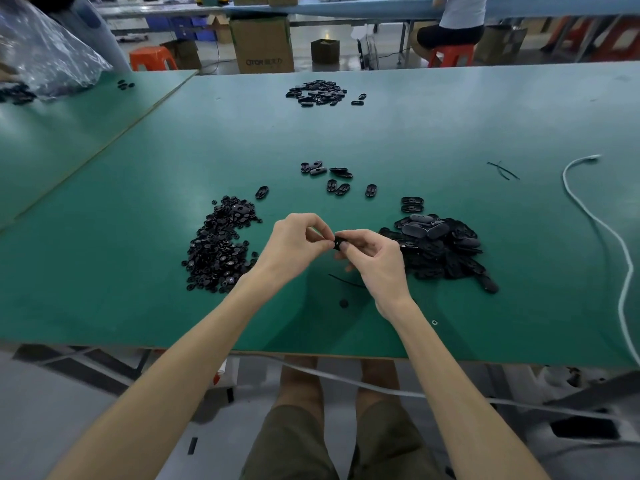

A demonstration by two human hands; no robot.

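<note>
Left hand point(298, 242): curled, small black part point(338, 243) pinched at fingertips.
Right hand point(379, 265): curled, same part pinched.
Part: held between the hands, above the table point(450, 323).
Oval shells point(440, 247): heaped just right of the hands.

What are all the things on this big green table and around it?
small black plastic part: one, black, pinched between both hands
heap of tiny black round pieces: one, black, left of the hands
heap of black oval plastic shells: one, black, right of the hands
loose black oval shells: about ten, black, mid-table beyond the hands
far heap of black pieces: one, black, table's far side
green table: one, green, under everything
white cable: one, white, table's right side
large brown cardboard box: one, brown, floor beyond
orange plastic stools: two, orange, floor beyond
left hand: one, pinches the part
right hand: one, pinches the part
</note>
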